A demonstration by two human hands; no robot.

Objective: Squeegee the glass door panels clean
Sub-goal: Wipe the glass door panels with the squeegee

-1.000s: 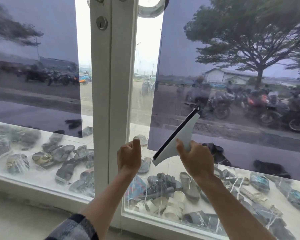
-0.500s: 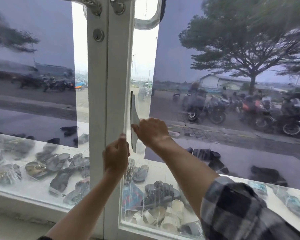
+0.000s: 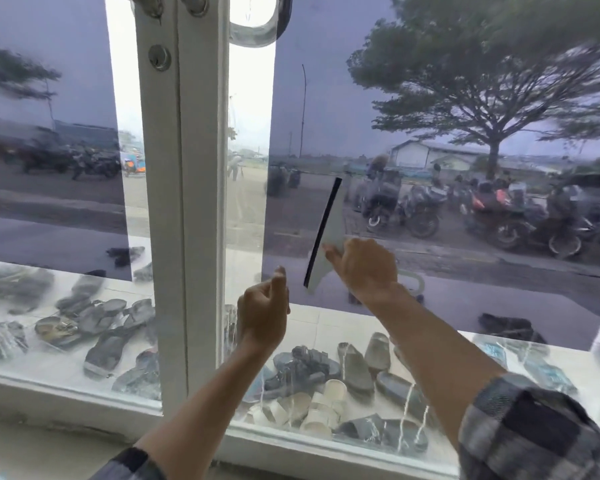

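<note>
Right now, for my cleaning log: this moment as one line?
right hand: grips squeegee | squeegee: near upright against right glass panel | left hand: curled, empty, beside door frame

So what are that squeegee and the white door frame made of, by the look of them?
Squeegee: pale, matte body, probably plastic; the black strip along its edge looks like rubber.
Door frame: smooth, evenly white posts with a straight seam between them, so painted metal or uPVC; the look leaves that open.
Its lock cylinder is shiny bare metal.
</note>
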